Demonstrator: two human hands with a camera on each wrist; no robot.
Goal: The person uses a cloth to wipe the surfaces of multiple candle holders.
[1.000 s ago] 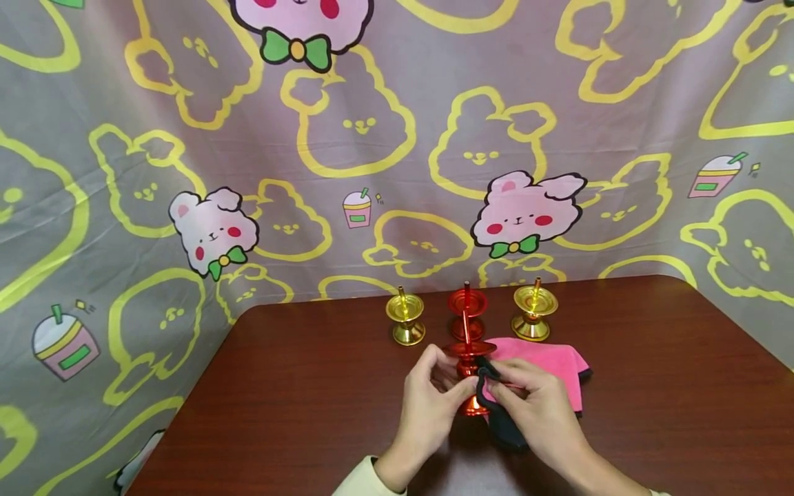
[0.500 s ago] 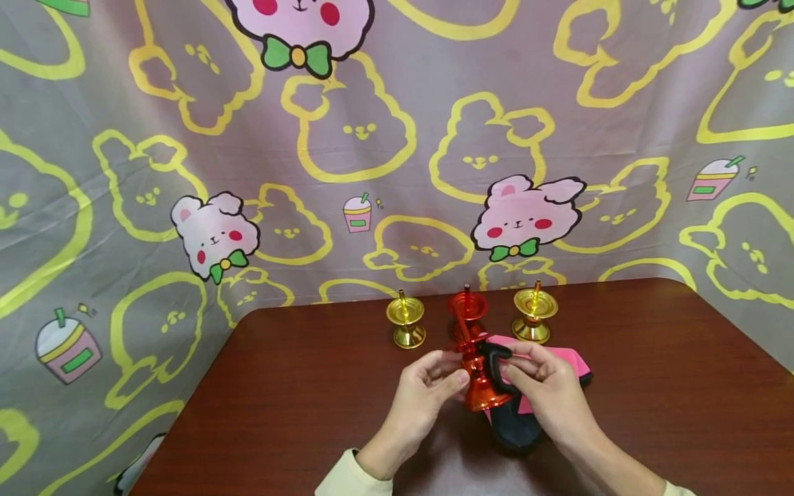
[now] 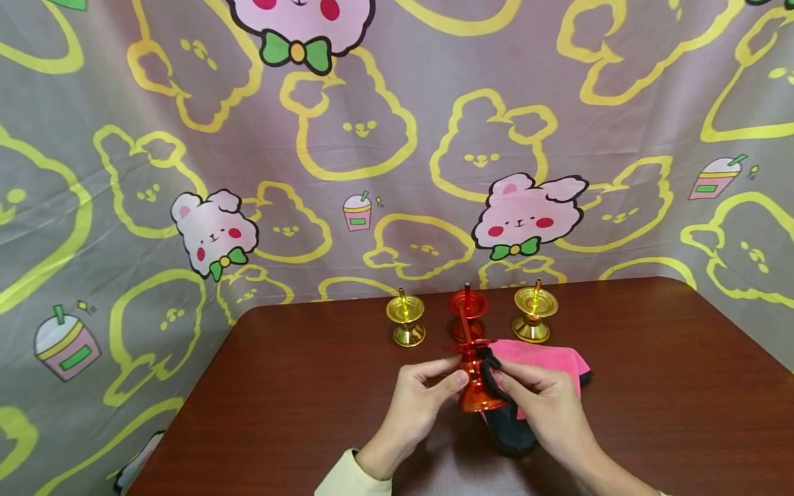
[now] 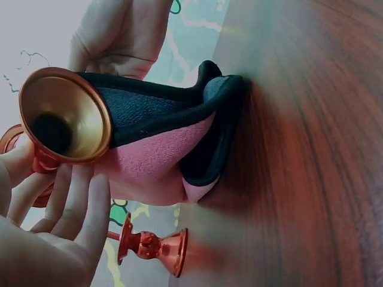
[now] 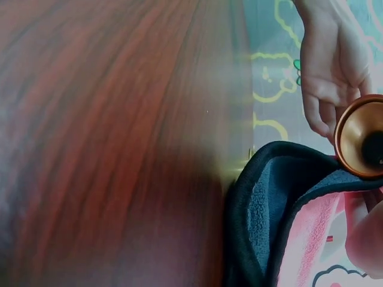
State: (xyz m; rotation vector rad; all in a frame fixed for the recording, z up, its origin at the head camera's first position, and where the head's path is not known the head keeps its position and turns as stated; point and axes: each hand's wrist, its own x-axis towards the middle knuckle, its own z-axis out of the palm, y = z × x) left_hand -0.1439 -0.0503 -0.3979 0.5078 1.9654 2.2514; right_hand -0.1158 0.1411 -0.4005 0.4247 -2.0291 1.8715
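Note:
A shiny red candle holder (image 3: pixel 477 394) is held above the table, slightly tilted, its base toward me. My left hand (image 3: pixel 418 399) grips its stem between thumb and fingers; the hollow underside of the base (image 4: pixel 84 119) shows in the left wrist view. My right hand (image 3: pixel 548 406) pinches a pink cloth (image 3: pixel 552 355) with a dark backing and black edging, pressing it against the holder's right side, just under the dish. The rest of the cloth hangs down onto the table. In the right wrist view the cloth (image 5: pixel 311 233) droops beside the holder's base (image 5: pixel 359 134).
Along the back of the brown table (image 3: pixel 298 399) stand a gold candle holder (image 3: pixel 408 334), another red one (image 3: pixel 468 303) and a second gold one (image 3: pixel 532 329). A patterned fabric backdrop (image 3: pixel 384 124) rises behind and at both sides.
The red holder tipped its base to the right, then came back a little more upright. The cloth edge in the right hand shifted along its side. The holders at the back have not moved.

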